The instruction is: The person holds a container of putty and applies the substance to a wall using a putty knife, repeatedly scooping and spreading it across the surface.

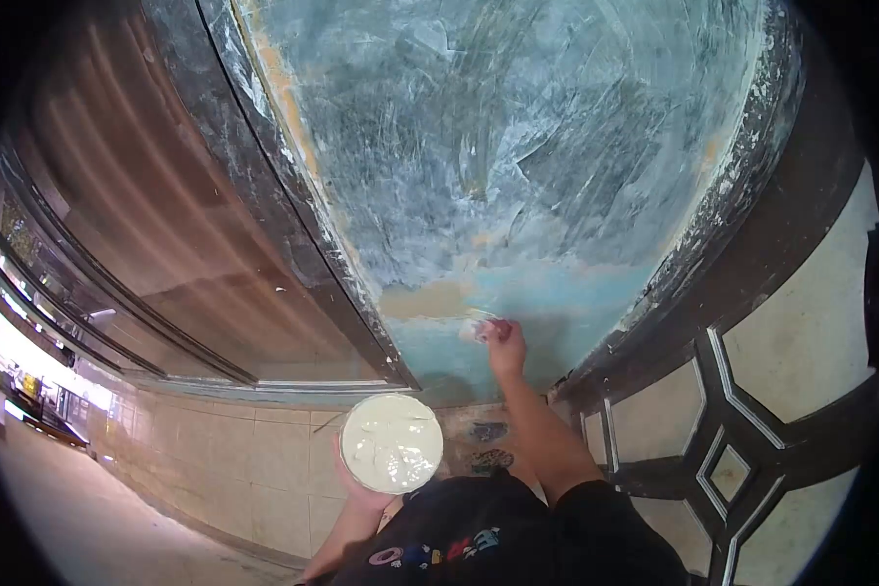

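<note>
My left hand (359, 485) is wrapped round the side of a round tub (392, 444) of glossy off-white paste, its surface marked with dips and ridges. Low on the blue-green wall (557, 303), my right hand (502, 342) is closed against the surface. Something pale shows at its fingertips, but it is too small and blurred to name. Whitish smears cover much of the wall above that hand, and a tan patch (426, 299) lies just to its left.
A brown wooden frame with a curtained pane (176, 215) borders the wall on the left. To the right stands a dark door or grille with pale panels (801, 293). Beige tiles (273, 444) run below, and a dark-spotted slipper (488, 459) is near my feet.
</note>
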The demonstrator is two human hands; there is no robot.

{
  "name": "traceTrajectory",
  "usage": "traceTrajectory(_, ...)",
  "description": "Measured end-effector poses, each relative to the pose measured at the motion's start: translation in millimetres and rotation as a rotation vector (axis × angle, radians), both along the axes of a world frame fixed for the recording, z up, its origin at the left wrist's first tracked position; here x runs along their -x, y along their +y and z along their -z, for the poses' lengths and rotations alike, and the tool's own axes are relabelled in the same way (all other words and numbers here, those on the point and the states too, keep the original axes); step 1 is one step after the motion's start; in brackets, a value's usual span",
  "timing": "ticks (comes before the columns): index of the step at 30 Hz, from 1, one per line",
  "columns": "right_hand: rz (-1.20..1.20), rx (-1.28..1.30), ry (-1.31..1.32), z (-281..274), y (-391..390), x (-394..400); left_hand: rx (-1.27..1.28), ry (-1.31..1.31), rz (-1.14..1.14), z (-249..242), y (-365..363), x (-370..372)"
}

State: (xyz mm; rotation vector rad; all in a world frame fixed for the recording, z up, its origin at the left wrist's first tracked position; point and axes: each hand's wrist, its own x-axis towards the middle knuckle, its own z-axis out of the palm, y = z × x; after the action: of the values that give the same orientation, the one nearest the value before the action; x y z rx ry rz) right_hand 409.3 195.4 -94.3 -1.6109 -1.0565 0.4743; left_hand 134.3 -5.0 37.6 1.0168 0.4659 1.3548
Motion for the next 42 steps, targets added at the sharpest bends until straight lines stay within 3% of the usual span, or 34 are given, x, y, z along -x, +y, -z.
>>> traceTrajectory(2, 0.050, -0.156, 0.576, 45, -6, -4, 0.546, -0.305, -0.023, 12, 4, 8)
traceTrajectory(3, 0.137, -0.003, 0.461, 68, -10, -12, 0.547, -0.307, -0.026, 11, 3, 9)
traceTrajectory(6, 0.023, -0.075, 0.543, 45, -22, 5, 0.358, -0.142, -0.020, 3, -3, 8)
traceTrajectory(7, 0.022, -0.073, 0.543, 34, -21, 11, 0.130, -0.009, -0.072, 2, -6, 6)
traceTrajectory(8, -0.011, -0.067, 0.310, 20, -15, 17, -0.098, 0.124, -0.120, 3, -8, 6)
traceTrajectory(9, -0.043, -0.062, 0.076, 7, -9, 18, -0.099, 0.124, -0.118, 7, -10, 5)
traceTrajectory(11, -0.034, 0.010, 0.002, -17, -1, 14, -0.116, 0.488, -0.332, 17, -11, 4)
traceTrajectory(12, -0.029, 0.081, -0.072, -23, 0, 12, -0.116, 0.489, -0.330, 19, -8, 6)
traceTrajectory(14, 0.019, 0.048, -0.048, -10, 0, 7, 0.436, -0.100, -0.084, 20, -1, 14)
traceTrajectory(15, 0.083, -0.080, 0.288, 13, 0, 8, 0.433, -0.102, -0.084, 21, -1, 11)
traceTrajectory(16, 0.143, -0.204, 0.623, 28, -4, 8, 0.078, 0.248, -0.321, 23, -5, 4)
traceTrajectory(17, 0.137, -0.201, 0.621, 31, -13, 9, -0.284, 0.594, -0.549, 24, -8, 0)
traceTrajectory(18, 0.109, -0.116, 0.505, 29, -24, 9, -0.281, 0.593, -0.553, 17, -7, 3)
traceTrajectory(20, 0.084, -0.031, 0.387, 16, -32, 9, 0.527, -0.268, 0.005, 1, 0, 9)
traceTrajectory(21, 0.033, -0.036, 0.215, 2, -28, 12, 0.531, -0.269, 0.004, -2, -3, 7)
traceTrajectory(22, -0.016, -0.039, 0.044, -13, -24, 17, 0.232, -0.041, -0.057, -5, -6, 4)
traceTrajectory(23, -0.045, -0.087, 0.106, -23, -15, 22, -0.073, 0.186, -0.114, -5, -7, 2)
traceTrajectory(24, -0.040, -0.087, 0.107, -42, -10, 17, -0.073, 0.186, -0.110, 7, -7, 0)
traceTrajectory(26, -0.033, 0.129, -0.047, -76, -9, 9, -0.298, 0.493, -0.511, 41, -8, -2)
traceTrajectory(27, -0.029, 0.132, -0.046, -66, -10, 1, -0.296, 0.494, -0.506, 32, -6, -1)
traceTrajectory(29, 0.082, -0.094, 0.132, -40, -11, -23, 0.583, -0.408, 0.035, 13, 2, 4)
traceTrajectory(30, 0.079, -0.094, 0.127, -32, -15, -29, 0.582, -0.414, 0.034, 14, 0, 1)
traceTrajectory(32, 0.017, -0.283, 0.467, -17, -28, -35, -0.313, 0.584, -0.489, 16, -9, -5)
traceTrajectory(33, -0.005, -0.191, 0.292, -27, -36, -31, -0.165, 0.425, -0.224, -7, -11, 2)
traceTrajectory(34, -0.002, -0.189, 0.293, -36, -39, -23, -0.163, 0.426, -0.221, -15, -8, -2)
traceTrajectory(36, -0.067, -0.032, -0.042, -54, -34, -5, -0.212, 0.132, -0.076, -24, -3, -12)
traceTrajectory(37, -0.062, -0.033, -0.041, -55, -27, 3, -0.323, 0.555, -0.370, 12, -8, -2)
traceTrajectory(38, -0.077, -0.046, -0.129, -53, -18, 10, -0.326, 0.554, -0.365, 16, 0, 2)
traceTrajectory(40, -0.090, -0.059, -0.218, -52, -7, 5, 0.661, -0.675, 0.059, 23, 8, 9)
traceTrajectory(41, -0.008, -0.054, -0.190, -51, -6, -4, 0.663, -0.674, 0.060, 20, 7, 6)
traceTrajectory(42, 0.073, -0.046, -0.162, -44, -6, -14, 0.654, -0.842, 0.091, 13, 5, 0)
